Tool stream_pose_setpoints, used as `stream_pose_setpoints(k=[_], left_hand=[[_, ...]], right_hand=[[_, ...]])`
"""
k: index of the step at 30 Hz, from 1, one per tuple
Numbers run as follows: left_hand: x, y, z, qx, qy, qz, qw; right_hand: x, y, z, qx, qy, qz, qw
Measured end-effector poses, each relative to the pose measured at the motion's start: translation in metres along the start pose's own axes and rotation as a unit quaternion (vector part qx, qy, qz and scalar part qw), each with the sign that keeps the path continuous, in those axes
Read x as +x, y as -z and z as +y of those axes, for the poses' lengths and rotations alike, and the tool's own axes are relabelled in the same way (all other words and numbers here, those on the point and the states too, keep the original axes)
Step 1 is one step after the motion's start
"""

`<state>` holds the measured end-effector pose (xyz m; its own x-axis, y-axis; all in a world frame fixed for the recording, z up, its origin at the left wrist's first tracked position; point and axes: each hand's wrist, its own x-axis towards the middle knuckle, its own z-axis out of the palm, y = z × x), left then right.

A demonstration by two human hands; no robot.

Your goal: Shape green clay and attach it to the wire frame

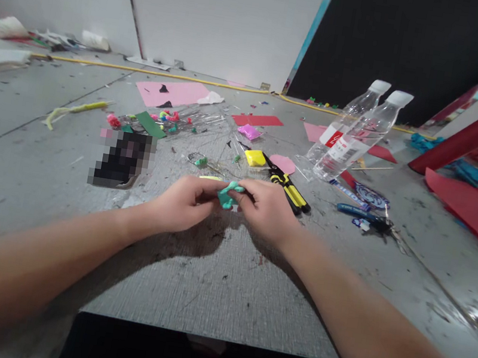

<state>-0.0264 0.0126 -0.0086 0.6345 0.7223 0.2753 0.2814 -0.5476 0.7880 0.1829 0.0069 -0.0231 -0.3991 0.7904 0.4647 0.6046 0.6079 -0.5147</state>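
Between both hands is a small teal piece of soft clay, irregular and lumpy in shape. My left hand pinches its left side between thumb and fingers. From the right, my right hand grips its upper right edge, thumb below and fingers above. Part of the clay is hidden by the fingertips. Just beyond the right hand lie yellow-and-black pliers. A yellow packet rests beside their jaws. Behind the hands, a wire loop with green clay lies on the table.
Two clear bottles stand at the back right, near a red cylinder that leans. Blue-handled pliers lie at right. A blurred-out dark phone-like object is at left. Pink paper and several beaded wires lie farther back.
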Motion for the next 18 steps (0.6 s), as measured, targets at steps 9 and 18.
stream_pose_setpoints(k=[9, 18], left_hand=[[-0.001, 0.000, -0.003, 0.093, -0.001, 0.121, 0.988], [-0.001, 0.006, -0.003, 0.126, -0.050, 0.142, 0.981]], right_hand=[[-0.001, 0.001, -0.009, 0.174, -0.052, -0.061, 0.981], [-0.003, 0.000, -0.019, 0.232, -0.080, -0.092, 0.965]])
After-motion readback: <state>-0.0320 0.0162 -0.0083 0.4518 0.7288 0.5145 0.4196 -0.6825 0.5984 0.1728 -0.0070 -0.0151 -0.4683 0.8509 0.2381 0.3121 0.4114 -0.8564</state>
